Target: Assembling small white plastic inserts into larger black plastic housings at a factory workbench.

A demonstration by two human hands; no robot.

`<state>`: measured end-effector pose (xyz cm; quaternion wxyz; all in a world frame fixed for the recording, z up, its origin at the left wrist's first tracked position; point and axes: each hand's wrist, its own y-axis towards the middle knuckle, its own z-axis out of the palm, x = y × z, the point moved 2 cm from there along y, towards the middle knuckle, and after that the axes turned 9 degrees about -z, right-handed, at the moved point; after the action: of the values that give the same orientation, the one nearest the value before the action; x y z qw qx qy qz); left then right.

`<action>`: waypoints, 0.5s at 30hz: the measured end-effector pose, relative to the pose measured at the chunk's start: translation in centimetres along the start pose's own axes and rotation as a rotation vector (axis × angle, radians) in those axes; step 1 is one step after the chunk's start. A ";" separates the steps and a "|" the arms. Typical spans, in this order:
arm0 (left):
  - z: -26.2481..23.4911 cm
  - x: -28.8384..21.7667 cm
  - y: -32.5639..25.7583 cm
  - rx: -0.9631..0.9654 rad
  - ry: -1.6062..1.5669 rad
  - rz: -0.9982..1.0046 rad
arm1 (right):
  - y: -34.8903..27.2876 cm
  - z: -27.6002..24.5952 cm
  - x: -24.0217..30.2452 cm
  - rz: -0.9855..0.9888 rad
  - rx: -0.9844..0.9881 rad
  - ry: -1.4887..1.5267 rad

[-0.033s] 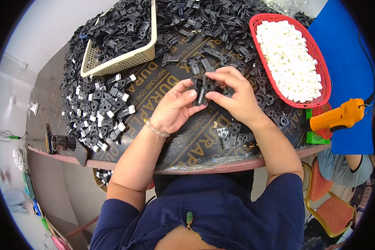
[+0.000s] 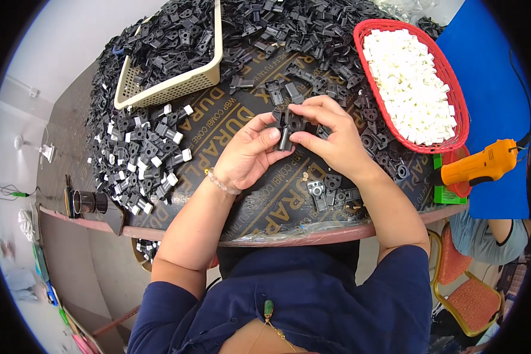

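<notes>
Over the middle of the table, both my hands meet at a black plastic part point(image 2: 285, 139) with a rounded, tube-like end. My left hand point(image 2: 248, 150) grips it between thumb and fingers. My right hand point(image 2: 330, 133) pinches its other side with thumb and forefinger; whether this is one part or two pressed together I cannot tell. Just beyond my fingertips lie loose black plastic parts point(image 2: 274, 91). Closer to the table's near edge, beside my right forearm, sits a small group of black parts point(image 2: 317, 194).
A cream plastic basket point(image 2: 165, 91) of black parts stands far left amid a large pile. Left of my hands lie black parts with white caps point(image 2: 141, 156). At right are a red basket point(image 2: 461, 112) of white pieces and an orange heat-gun-shaped tool point(image 2: 478, 164). Another person's sleeve point(image 2: 495, 245) shows beyond.
The black plastic part has turned slightly between my fingers, and my right fingertips have shifted a little. Everything else lies as before.
</notes>
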<state>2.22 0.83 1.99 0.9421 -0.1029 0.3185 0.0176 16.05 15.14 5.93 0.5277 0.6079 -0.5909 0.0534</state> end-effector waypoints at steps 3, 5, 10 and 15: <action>-0.4 0.2 0.0 -0.004 -0.021 0.027 | 0.2 0.3 0.3 -0.027 -0.010 0.004; -0.4 0.4 0.1 -0.007 -0.030 0.045 | 0.2 0.3 0.3 -0.066 -0.018 -0.010; -0.1 0.6 -0.1 -0.008 0.016 0.099 | 0.2 0.4 1.0 -0.133 -0.055 -0.208; 0.7 0.9 -0.3 -0.129 0.449 0.158 | 0.4 -0.5 0.7 -0.035 0.000 -0.070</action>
<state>3.40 0.67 2.03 0.8349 -0.1388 0.5252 0.0883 16.24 15.14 6.86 0.5077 0.6194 -0.5984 0.0229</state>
